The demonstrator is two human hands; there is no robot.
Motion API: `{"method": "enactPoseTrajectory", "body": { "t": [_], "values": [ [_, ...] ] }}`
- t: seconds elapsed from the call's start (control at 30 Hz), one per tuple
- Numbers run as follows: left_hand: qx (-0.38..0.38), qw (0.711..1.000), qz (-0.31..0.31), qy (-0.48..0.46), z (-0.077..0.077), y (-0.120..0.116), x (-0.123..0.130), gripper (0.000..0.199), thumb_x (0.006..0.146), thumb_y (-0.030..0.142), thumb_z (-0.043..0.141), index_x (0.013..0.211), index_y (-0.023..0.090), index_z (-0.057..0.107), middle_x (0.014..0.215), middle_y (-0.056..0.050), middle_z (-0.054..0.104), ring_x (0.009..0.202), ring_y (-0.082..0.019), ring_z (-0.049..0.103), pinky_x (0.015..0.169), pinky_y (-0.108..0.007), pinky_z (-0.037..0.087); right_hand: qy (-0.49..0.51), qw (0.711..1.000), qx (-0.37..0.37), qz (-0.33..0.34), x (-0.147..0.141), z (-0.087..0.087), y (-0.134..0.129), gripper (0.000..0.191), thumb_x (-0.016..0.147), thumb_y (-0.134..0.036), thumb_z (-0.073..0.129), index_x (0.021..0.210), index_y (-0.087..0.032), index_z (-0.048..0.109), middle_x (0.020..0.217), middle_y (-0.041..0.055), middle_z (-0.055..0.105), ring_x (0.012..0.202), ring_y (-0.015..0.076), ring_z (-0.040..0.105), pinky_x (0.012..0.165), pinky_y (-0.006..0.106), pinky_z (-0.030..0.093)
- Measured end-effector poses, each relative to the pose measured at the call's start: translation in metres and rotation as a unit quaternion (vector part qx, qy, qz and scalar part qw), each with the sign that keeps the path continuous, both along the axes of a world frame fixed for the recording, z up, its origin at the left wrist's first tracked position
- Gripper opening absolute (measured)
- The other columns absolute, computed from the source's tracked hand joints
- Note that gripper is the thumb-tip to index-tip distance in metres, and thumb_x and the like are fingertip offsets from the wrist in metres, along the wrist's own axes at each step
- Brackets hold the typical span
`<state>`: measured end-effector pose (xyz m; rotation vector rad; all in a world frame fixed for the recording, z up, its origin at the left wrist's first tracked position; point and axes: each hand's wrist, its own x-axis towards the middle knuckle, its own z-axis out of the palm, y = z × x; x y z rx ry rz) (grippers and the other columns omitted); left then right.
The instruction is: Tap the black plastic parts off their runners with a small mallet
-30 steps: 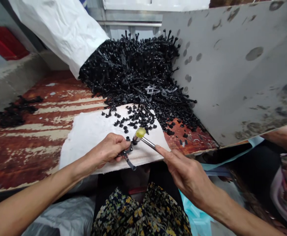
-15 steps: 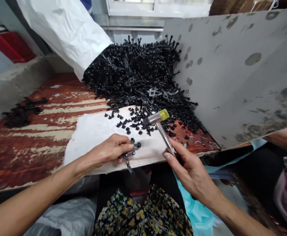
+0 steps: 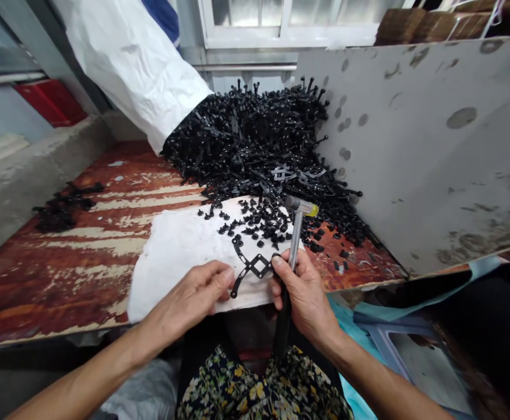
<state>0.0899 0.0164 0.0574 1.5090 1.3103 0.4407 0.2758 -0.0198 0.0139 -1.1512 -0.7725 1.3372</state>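
Note:
My right hand (image 3: 305,291) is closed round a small two-faced mallet (image 3: 297,230) with a yellow face, a dark face and a black grip. Its thumb and fingers also pinch one end of a black scissor linkage (image 3: 260,266). The linkage is spread into a diamond, with two arms reaching left over a white cloth (image 3: 162,251). Beside the lower arm's tip is my left hand (image 3: 204,289), thumb against curled fingers; what they hold, if anything, is hidden. Small black knobs (image 3: 255,221) lie scattered on the cloth beyond.
A large heap of black linkage parts (image 3: 246,134) spills from a white sack (image 3: 136,70). On the left of the worn red-brown table (image 3: 84,280) sits a small pile of black pieces (image 3: 62,207). A spotted grey board (image 3: 412,140) walls the right side.
The linkage has passed from my left hand to my right and is now spread open. The mallet has turned upright, its yellow face pointing right. The whole view has shifted slightly.

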Motion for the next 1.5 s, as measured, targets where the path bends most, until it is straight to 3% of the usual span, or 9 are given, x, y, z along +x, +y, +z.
{"method": "enactPoseTrajectory", "body": {
  "t": [0.07,0.13,0.27,0.47,0.63,0.83,1.1,1.5],
  "values": [
    [0.043,0.999,-0.026,0.001,-0.003,-0.001,0.005,0.044,0.084,0.058,0.047,0.077,0.017,0.058,0.069,-0.001,0.058,0.065,-0.015,0.052,0.056,-0.024,0.040,-0.011,1.000,0.010,0.009,-0.007,-0.003,-0.004,0.035,0.081,-0.047,0.065,0.088,-0.024,0.039,0.049,-0.0125,0.051,0.033,0.0057,0.041,0.032,0.014,0.033],
    [0.068,0.998,-0.015,0.002,-0.003,0.003,0.011,0.041,0.082,0.055,0.048,0.068,0.017,0.055,0.061,0.001,0.054,0.057,-0.012,0.046,0.055,-0.024,0.037,-0.028,0.999,0.009,0.042,-0.012,-0.005,-0.009,0.035,0.084,-0.050,0.062,0.088,-0.024,0.040,0.052,-0.0105,0.054,0.034,0.0051,0.041,0.033,0.013,0.031],
    [0.010,1.000,0.015,-0.012,0.002,0.021,0.014,0.037,0.074,0.053,0.052,0.064,0.018,0.050,0.050,0.002,0.051,0.046,-0.009,0.042,0.049,-0.022,0.032,-0.075,0.992,0.008,0.099,-0.008,-0.003,-0.018,0.036,0.089,-0.057,0.052,0.089,-0.021,0.046,0.056,-0.0072,0.057,0.034,0.0046,0.041,0.034,0.014,0.030],
    [-0.067,0.997,-0.042,-0.019,0.003,0.046,0.008,0.036,0.066,0.050,0.062,0.058,0.019,0.046,0.040,0.006,0.040,0.037,-0.005,0.030,0.041,-0.019,0.022,-0.094,0.994,0.019,0.054,0.017,-0.002,-0.010,0.038,0.087,-0.057,0.055,0.090,-0.019,0.051,0.052,-0.0089,0.050,0.035,0.0054,0.042,0.036,0.016,0.032],
    [-0.122,0.991,-0.021,-0.041,-0.003,0.056,0.010,0.037,0.064,0.049,0.070,0.063,0.017,0.051,0.040,0.010,0.033,0.036,-0.002,0.020,0.038,-0.018,0.013,-0.045,0.996,-0.006,0.074,0.024,-0.006,-0.002,0.041,0.085,-0.056,0.056,0.096,-0.017,0.054,0.052,-0.0058,0.058,0.032,0.0054,0.041,0.034,0.016,0.031],
    [-0.165,0.984,-0.014,-0.065,-0.008,0.058,0.008,0.042,0.064,0.051,0.075,0.065,0.017,0.050,0.044,0.009,0.032,0.037,-0.001,0.018,0.039,-0.018,0.009,-0.036,0.996,-0.018,0.079,0.026,-0.006,-0.002,0.044,0.083,-0.057,0.058,0.098,-0.017,0.055,0.052,-0.0034,0.061,0.031,0.0061,0.041,0.032,0.017,0.031],
    [-0.176,0.981,-0.004,-0.081,-0.004,0.058,0.009,0.047,0.059,0.050,0.079,0.061,0.018,0.045,0.044,0.011,0.029,0.037,0.000,0.015,0.039,-0.018,0.007,-0.043,0.995,-0.027,0.085,0.028,-0.007,-0.004,0.044,0.084,-0.056,0.057,0.102,-0.016,0.056,0.051,-0.0037,0.061,0.032,0.0062,0.041,0.033,0.016,0.031],
    [-0.163,0.985,0.018,-0.051,-0.002,0.055,0.014,0.034,0.064,0.041,0.072,0.059,0.016,0.050,0.043,0.008,0.034,0.035,-0.001,0.019,0.039,-0.018,0.007,-0.044,0.994,-0.033,0.091,0.029,-0.007,-0.003,0.044,0.083,-0.057,0.057,0.102,-0.017,0.056,0.050,-0.0038,0.060,0.032,0.0071,0.041,0.033,0.017,0.032]
  ]
}}
